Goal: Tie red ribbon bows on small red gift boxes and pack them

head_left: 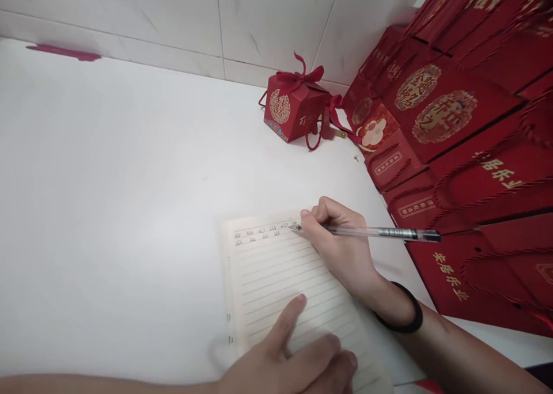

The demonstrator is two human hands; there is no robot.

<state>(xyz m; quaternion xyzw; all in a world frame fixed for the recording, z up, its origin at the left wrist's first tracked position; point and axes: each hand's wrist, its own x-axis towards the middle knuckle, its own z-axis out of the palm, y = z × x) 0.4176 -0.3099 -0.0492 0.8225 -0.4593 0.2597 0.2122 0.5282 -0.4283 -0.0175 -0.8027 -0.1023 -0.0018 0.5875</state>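
A lined notebook page (268, 279) lies on the white table, with two rows of small handwritten figures near its top. My right hand (341, 244), a black band on its wrist, is closed round a clear pen (371, 231) with a black cap end. The pen's tip is at the upper right of the page, by the written rows. Lower on the page rests my left hand (294, 353), its index finger stretched out and the other fingers loosely bent, holding nothing.
On the white table (108, 209), a red gift box (296, 106) with a bow stands near the tiled wall. Many red paper bags (470, 146) with rope handles fill the right side. A dark pink strip (64, 52) lies at the back left.
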